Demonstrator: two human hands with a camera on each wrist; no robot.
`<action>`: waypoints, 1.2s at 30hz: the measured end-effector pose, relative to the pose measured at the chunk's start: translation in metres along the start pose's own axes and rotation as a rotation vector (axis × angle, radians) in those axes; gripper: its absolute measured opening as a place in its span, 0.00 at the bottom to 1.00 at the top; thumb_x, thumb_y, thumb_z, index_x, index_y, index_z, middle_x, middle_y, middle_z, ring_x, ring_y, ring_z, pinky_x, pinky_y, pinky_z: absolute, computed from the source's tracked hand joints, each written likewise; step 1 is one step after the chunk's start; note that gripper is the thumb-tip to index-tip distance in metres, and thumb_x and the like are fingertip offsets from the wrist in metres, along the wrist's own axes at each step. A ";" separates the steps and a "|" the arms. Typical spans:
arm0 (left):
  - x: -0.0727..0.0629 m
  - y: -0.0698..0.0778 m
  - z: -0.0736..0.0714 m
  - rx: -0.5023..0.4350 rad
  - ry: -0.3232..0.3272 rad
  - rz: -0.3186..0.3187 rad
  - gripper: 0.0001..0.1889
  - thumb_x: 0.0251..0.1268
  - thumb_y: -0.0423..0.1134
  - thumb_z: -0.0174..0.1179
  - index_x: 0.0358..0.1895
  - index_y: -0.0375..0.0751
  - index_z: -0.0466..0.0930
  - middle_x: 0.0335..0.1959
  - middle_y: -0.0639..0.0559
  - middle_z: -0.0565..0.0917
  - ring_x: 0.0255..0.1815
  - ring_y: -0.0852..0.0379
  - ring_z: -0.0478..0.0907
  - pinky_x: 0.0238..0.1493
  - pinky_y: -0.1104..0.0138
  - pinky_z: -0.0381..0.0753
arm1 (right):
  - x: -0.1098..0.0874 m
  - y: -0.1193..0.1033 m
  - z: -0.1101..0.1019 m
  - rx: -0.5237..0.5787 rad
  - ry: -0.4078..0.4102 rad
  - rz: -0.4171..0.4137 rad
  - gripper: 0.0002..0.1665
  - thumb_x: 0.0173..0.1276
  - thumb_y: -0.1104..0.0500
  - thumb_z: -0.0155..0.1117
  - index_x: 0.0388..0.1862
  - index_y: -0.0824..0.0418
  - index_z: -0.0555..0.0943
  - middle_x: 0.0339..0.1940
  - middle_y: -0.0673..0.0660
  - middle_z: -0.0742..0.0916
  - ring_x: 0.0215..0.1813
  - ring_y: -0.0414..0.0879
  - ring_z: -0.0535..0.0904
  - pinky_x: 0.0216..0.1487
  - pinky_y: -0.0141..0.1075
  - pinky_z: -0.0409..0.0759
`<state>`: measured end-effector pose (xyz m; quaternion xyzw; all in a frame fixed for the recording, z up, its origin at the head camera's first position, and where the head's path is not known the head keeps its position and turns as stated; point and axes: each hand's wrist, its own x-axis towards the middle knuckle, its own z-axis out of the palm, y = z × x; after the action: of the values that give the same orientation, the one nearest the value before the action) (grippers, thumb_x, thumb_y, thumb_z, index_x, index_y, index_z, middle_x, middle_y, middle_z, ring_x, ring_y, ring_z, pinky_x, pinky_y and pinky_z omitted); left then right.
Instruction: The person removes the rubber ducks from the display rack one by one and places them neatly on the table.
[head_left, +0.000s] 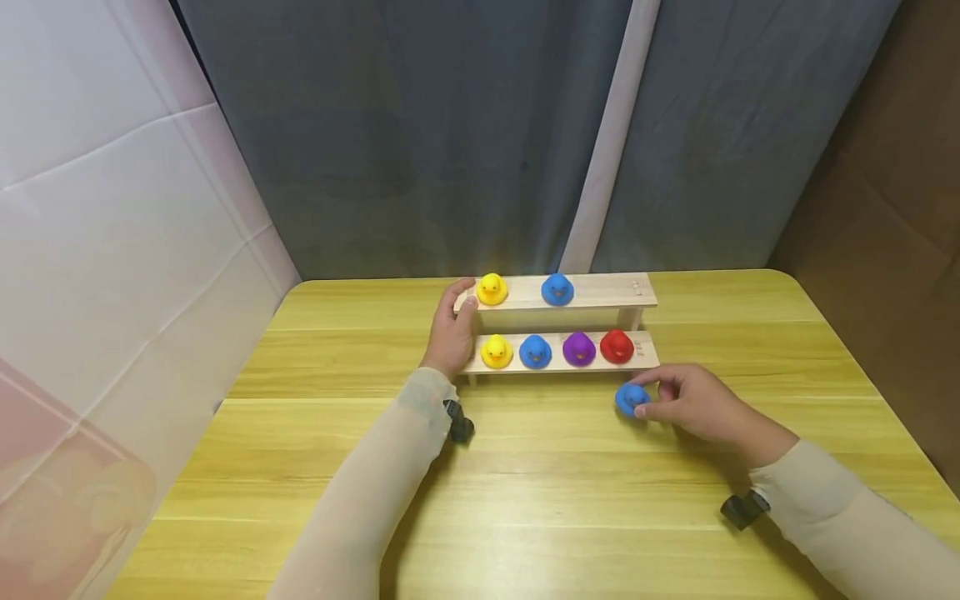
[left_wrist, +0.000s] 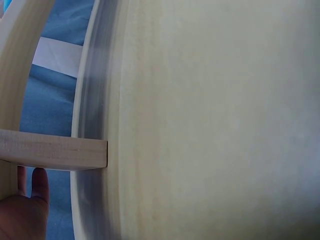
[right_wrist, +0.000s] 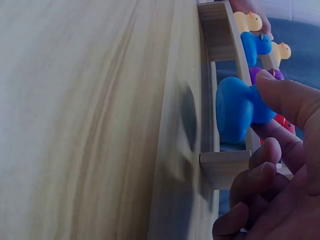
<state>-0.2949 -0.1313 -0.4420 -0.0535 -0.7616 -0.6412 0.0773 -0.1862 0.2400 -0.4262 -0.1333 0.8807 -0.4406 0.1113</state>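
A two-step wooden stand (head_left: 600,293) sits toward the back of the table. My left hand (head_left: 448,337) grips the upper step's left end, thumb in front; in the left wrist view its fingertips (left_wrist: 40,184) show beside a wooden leg (left_wrist: 55,150). Between thumb and fingers, my right hand (head_left: 697,402) pinches a blue rubber duck (head_left: 632,401) before the stand's right end. The right wrist view shows that duck (right_wrist: 235,110) held over the table, its shadow beneath. Yellow (head_left: 497,352), blue (head_left: 536,352), purple (head_left: 579,349) and red ducks (head_left: 617,347) line the lower step.
On the upper step stand another yellow duck (head_left: 492,289) and another blue duck (head_left: 557,289), with a gap between them. Grey curtains (head_left: 420,150) hang behind the wood-grain table (head_left: 525,517). A white sheet (head_left: 135,208) borders the left side, a brown panel (head_left: 885,183) the right.
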 end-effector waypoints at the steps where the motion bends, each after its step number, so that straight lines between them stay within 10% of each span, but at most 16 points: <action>1: 0.000 0.000 0.000 -0.001 0.000 0.002 0.21 0.87 0.44 0.45 0.76 0.51 0.68 0.79 0.50 0.67 0.70 0.50 0.67 0.79 0.50 0.61 | 0.000 0.000 0.000 0.000 -0.004 0.004 0.24 0.62 0.58 0.81 0.56 0.63 0.88 0.25 0.52 0.74 0.26 0.43 0.69 0.22 0.31 0.65; 36: 0.001 -0.002 0.000 0.008 0.008 0.005 0.20 0.87 0.44 0.45 0.75 0.53 0.70 0.78 0.51 0.69 0.77 0.51 0.66 0.81 0.51 0.59 | 0.002 0.000 0.005 -0.038 -0.068 0.021 0.21 0.60 0.62 0.81 0.51 0.64 0.84 0.23 0.51 0.75 0.24 0.42 0.69 0.22 0.31 0.67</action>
<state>-0.2961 -0.1312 -0.4442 -0.0524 -0.7636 -0.6383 0.0819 -0.1865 0.2361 -0.4295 -0.1412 0.8859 -0.4180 0.1435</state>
